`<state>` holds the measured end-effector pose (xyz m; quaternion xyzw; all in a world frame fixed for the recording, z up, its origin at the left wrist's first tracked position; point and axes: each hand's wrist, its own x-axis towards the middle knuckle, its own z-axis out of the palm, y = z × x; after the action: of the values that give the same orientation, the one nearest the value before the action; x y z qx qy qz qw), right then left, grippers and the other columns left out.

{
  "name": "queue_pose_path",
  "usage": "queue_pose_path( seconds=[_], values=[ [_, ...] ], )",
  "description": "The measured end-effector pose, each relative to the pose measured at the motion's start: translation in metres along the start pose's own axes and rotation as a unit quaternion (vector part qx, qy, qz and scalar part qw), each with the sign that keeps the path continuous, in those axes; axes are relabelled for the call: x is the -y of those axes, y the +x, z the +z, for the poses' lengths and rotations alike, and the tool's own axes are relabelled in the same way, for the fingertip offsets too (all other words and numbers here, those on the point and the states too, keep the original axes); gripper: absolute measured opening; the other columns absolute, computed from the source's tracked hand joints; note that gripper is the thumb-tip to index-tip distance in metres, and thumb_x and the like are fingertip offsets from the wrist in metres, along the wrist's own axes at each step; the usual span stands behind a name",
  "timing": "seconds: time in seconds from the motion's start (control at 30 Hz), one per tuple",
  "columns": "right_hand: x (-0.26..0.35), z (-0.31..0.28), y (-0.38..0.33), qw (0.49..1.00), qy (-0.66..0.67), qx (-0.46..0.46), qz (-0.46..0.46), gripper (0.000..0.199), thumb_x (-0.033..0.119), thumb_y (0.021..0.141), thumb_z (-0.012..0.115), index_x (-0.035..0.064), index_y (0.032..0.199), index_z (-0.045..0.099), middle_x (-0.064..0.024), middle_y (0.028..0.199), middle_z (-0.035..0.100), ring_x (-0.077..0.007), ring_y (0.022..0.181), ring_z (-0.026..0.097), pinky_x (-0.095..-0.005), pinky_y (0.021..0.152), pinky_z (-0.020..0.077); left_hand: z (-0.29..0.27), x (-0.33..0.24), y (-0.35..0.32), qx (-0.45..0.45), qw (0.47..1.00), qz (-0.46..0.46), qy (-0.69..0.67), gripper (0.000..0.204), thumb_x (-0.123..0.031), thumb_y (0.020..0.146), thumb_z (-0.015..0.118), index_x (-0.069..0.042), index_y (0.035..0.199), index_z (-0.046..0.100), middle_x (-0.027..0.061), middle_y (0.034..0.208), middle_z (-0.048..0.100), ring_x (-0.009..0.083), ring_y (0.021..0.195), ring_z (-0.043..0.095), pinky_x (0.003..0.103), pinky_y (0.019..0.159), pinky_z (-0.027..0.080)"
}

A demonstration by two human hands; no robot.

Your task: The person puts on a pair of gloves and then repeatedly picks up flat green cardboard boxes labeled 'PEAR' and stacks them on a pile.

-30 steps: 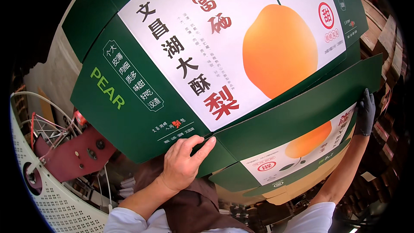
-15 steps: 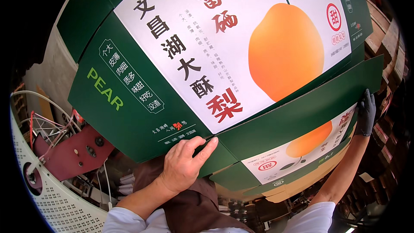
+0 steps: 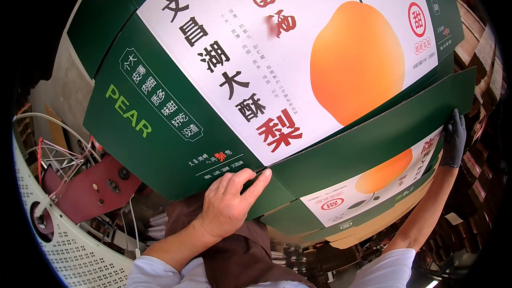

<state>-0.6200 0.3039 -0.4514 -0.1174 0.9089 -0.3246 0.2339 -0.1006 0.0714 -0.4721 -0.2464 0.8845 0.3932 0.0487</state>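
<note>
1. Brown stacked pieces (image 3: 482, 192), too blurred to be told apart, are seen in the dim background at the right.
2. Most of the view is filled by a large green carton (image 3: 282, 90), placed straight in front of the person; what bears it is hidden beneath.
3. On its white panel (image 3: 288, 48), an orange-yellow pear picture (image 3: 357, 64) is printed beside dark and red characters.
4. Along the near side, a green flap (image 3: 373, 136) is angled upward to the right; a smaller pear picture (image 3: 385, 170) is printed below, with brown board (image 3: 368, 233) exposed beyond.
5. By the bare left hand (image 3: 229, 202), the carton's near edge is touched, with fingers bent and thumb held apart; whether the edge is pinched cannot be told.
6. By the dark-gloved right hand (image 3: 453, 141), the flap's right end is touched, with fingers pointed upward and close together; its grip cannot be told.
7. A brown apron (image 3: 229, 261) is worn between white sleeves (image 3: 152, 274).
8. At the left, a maroon plate (image 3: 85, 186) is bordered by a pale perforated guard (image 3: 85, 261).
</note>
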Motion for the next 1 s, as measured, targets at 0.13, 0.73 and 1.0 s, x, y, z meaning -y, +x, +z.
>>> queue_pose_path(
  seconds=[0.13, 0.73, 1.0],
  values=[
    [-0.002, 0.002, 0.000, 0.999, -0.033, -0.008, -0.026, 0.026, 0.021, 0.102, 0.050, 0.0016, 0.116, 0.059, 0.0068, 0.080, 0.051, -0.0007, 0.062, 0.038, -0.0160, 0.055, 0.0311, 0.000, 0.000, 0.000, 0.004, 1.000, 0.002, 0.003, 0.048, -0.007, 0.078, 0.059, -0.012, 0.126, 0.063, 0.0032, 0.104, 0.054, 0.0179, 0.081, 0.055, 0.029, 0.071, 0.049],
    [0.023, 0.020, -0.012, 0.993, 0.091, -0.044, 0.052, 0.017, 0.019, 0.098, 0.055, 0.0057, 0.106, 0.060, 0.0068, 0.073, 0.050, -0.0008, 0.053, 0.040, -0.0174, 0.047, 0.0334, -0.004, -0.001, 0.005, 0.011, 1.000, 0.009, 0.015, 0.045, -0.004, 0.077, 0.061, -0.012, 0.121, 0.066, 0.0049, 0.101, 0.054, 0.0195, 0.076, 0.055, 0.030, 0.066, 0.049],
    [0.033, 0.024, -0.005, 0.982, 0.162, -0.048, 0.081, 0.027, 0.018, 0.091, 0.064, 0.0002, 0.108, 0.054, -0.0019, 0.079, 0.057, -0.0071, 0.052, 0.051, -0.0205, 0.040, 0.0405, -0.016, -0.019, 0.012, 0.029, 0.999, -0.019, 0.015, 0.032, -0.007, 0.090, 0.062, -0.007, 0.121, 0.063, 0.0091, 0.099, 0.060, 0.0233, 0.087, 0.061, 0.034, 0.074, 0.051]
  ],
)
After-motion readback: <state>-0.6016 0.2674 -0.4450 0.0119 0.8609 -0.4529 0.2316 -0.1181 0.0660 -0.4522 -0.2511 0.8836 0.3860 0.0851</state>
